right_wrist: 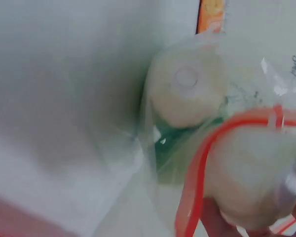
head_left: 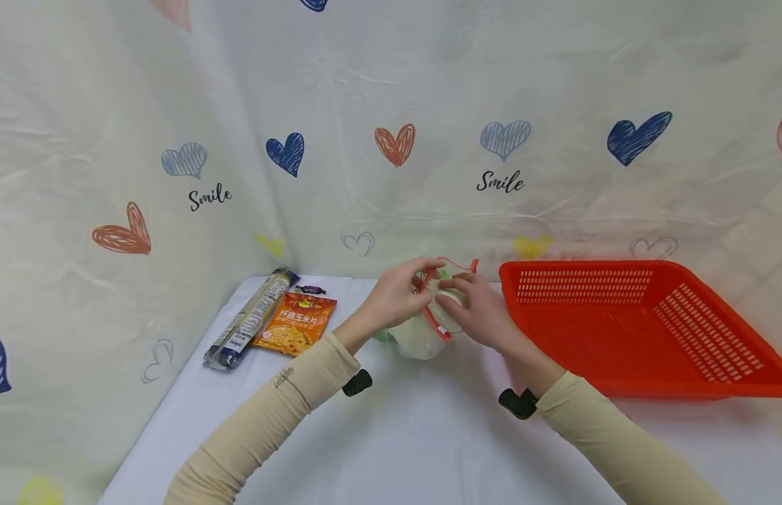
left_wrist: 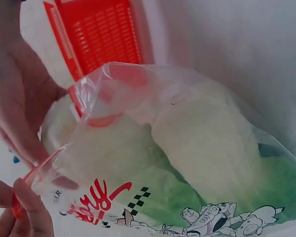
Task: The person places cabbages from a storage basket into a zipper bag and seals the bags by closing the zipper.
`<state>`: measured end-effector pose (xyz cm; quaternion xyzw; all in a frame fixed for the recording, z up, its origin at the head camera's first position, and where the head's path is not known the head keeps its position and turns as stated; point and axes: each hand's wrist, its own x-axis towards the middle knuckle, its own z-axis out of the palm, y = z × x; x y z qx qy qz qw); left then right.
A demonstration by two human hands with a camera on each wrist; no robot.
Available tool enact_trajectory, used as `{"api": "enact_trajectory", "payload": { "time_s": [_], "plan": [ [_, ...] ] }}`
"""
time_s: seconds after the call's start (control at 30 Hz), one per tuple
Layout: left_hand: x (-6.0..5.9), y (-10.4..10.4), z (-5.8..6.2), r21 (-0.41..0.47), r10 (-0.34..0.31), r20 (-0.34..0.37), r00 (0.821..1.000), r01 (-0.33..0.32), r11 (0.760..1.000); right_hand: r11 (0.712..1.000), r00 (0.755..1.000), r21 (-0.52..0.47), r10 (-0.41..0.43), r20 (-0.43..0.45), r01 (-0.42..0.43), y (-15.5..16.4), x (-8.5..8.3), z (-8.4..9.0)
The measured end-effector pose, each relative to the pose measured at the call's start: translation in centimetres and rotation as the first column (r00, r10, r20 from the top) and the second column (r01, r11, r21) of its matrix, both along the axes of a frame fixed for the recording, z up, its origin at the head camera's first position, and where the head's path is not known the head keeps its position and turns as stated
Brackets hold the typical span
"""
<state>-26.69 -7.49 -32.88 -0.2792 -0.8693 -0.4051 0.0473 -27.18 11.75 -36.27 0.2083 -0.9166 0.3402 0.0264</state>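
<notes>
Both hands work at the mouth of a clear zip bag (head_left: 428, 330) standing on the white surface (head_left: 428, 435), just left of the red basket (head_left: 643, 322). The left hand (head_left: 393, 298) pinches the bag's red zip strip (head_left: 456, 265) between thumb and fingers (left_wrist: 32, 210). The right hand (head_left: 482, 308) has its fingers curled on the opposite edge of the opening, clamped on the bag rim. The bag holds 2 pale cabbage heads (left_wrist: 202, 143) with green leaves below; printed cartoon figures run along its lower edge. In the blurred right wrist view, the right hand appears to press 1 head through the plastic. Well to the left lie an orange snack packet (head_left: 296, 322) and a long noodle pack (head_left: 248, 319).
</notes>
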Motion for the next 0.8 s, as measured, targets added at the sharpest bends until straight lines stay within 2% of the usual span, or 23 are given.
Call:
{"api": "enact_trajectory", "payload": {
  "time_s": [0.07, 0.2, 0.33, 0.43, 0.6, 0.8],
  "plan": [
    [-0.2, -0.1, -0.1, 0.013, 0.017, 0.011, 1.000, -0.017, 1.000, 1.000, 1.000, 0.027, 0.008, 0.027, -0.009, 0.1, 0.0, -0.3],
    [-0.4, -0.4, -0.1, 0.030, 0.031, 0.035, 0.999, -0.032, 0.999, 0.991, 0.990, 0.070, 0.106, 0.096, -0.113, 0.9, 0.3, 0.0],
    [-0.5, -0.3, -0.1, 0.044, 0.017, 0.031, 0.999, -0.018, 0.999, 0.981, 0.982, 0.077, 0.175, 0.075, -0.181, 1.2, 0.7, 0.7],
    [-0.4, -0.3, 0.0, 0.034, 0.008, 0.025, 1.000, -0.009, 0.999, 0.982, 0.985, 0.081, 0.171, 0.018, -0.172, 1.0, 0.9, 0.8],
    [-0.3, -0.2, -0.2, 0.016, -0.004, 0.042, 0.999, 0.004, 1.000, 0.990, 0.990, 0.092, 0.116, -0.081, -0.109, -0.2, 0.4, -0.2],
    [0.0, 0.0, -0.4, -0.031, -0.015, 0.062, 0.998, 0.017, 0.999, 0.997, 0.995, 0.057, 0.064, -0.079, -0.060, -1.2, -0.7, -1.4]
  ]
}}
